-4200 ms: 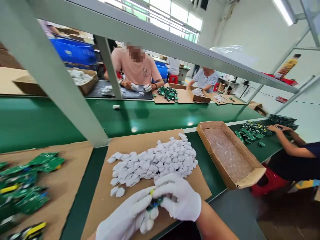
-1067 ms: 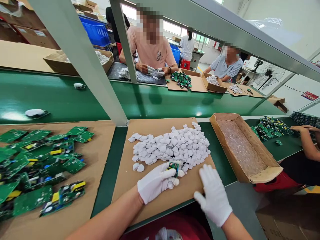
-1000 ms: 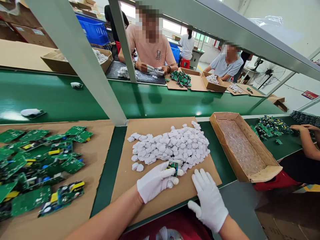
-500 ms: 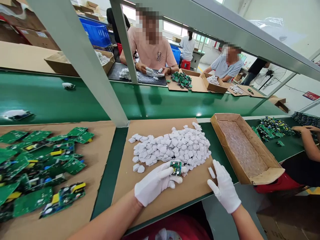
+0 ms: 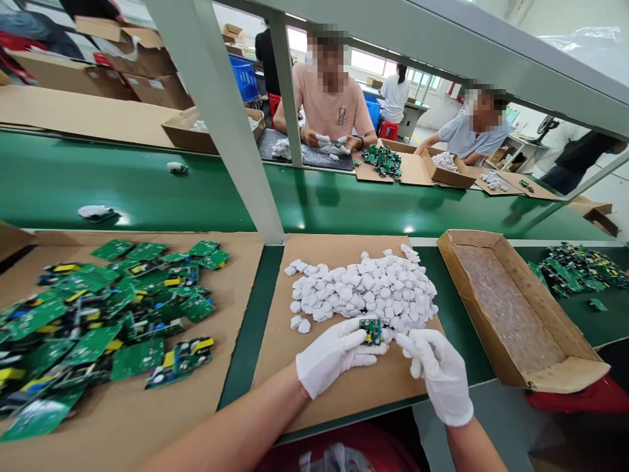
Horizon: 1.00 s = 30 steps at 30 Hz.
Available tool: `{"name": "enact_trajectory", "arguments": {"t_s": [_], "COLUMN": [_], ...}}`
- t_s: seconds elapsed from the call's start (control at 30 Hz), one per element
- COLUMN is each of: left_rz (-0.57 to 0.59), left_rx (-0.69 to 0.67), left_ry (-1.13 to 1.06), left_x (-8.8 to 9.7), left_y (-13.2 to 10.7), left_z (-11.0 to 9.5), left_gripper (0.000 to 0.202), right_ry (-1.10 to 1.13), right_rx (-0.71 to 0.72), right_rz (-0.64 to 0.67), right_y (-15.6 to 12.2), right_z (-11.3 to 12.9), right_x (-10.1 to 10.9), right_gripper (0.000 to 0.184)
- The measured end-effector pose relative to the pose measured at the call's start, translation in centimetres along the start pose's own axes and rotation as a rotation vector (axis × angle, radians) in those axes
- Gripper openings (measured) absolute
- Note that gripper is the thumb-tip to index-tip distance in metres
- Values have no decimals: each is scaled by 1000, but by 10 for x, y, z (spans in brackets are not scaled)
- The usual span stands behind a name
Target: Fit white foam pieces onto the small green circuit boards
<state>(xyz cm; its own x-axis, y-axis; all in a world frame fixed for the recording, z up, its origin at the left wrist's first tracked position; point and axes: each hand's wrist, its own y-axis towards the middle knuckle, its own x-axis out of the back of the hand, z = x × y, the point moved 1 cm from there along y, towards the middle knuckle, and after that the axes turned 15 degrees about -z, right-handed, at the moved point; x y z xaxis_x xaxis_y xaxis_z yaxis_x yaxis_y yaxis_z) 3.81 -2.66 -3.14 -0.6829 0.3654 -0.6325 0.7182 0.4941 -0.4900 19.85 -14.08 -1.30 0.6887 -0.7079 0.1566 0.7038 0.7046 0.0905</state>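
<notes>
My left hand (image 5: 334,354), in a white glove, grips a small green circuit board (image 5: 371,332) with its parts facing up, a yellow one among them. Close to the board's right side is my right hand (image 5: 437,367), also gloved. Its thumb and fingers are pinched together; whatever lies between them is too small and white to make out. Just beyond both hands spreads a heap of small white flat pieces (image 5: 363,288) on a cardboard sheet (image 5: 275,347).
Many circuit boards (image 5: 137,357) lie piled on cardboard at left. A shallow cardboard box (image 5: 511,314) stands at right, with more boards (image 5: 580,269) beyond. A slanted metal post (image 5: 236,137) rises before a green belt (image 5: 334,203). Co-workers (image 5: 334,105) sit across it.
My right hand has come left toward the board, and its fingers have closed from spread to pinched. The left hand still grips the board. The camera view has swung left.
</notes>
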Motion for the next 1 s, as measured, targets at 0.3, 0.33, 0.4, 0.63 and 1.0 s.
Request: {"name": "enact_trajectory", "arguments": {"t_s": [0.3, 0.33, 0.4, 0.63, 1.0], "left_rz": [1, -19, -79, -180, -39], "left_rx": [-130, -153, -206, -345, -229], "left_ry": [96, 126, 174, 238, 117], "left_x": [-4, -5, -6, -3, -8], "left_y": [-3, -5, -6, -6, -9], "left_z": [-3, -4, -4, 2, -9], "left_gripper": [42, 43, 46, 44, 42], "right_ry": [-354, -377, -418, -645, -579], "right_rx": [439, 483, 576, 800, 741], "right_rz": [64, 42, 23, 27, 6], "right_y": [-6, -6, -6, -5, 4], "right_z": [17, 16, 14, 9, 14], "right_x": [-33, -33, -32, -38, -39], "right_gripper": [16, 15, 16, 17, 38]}}
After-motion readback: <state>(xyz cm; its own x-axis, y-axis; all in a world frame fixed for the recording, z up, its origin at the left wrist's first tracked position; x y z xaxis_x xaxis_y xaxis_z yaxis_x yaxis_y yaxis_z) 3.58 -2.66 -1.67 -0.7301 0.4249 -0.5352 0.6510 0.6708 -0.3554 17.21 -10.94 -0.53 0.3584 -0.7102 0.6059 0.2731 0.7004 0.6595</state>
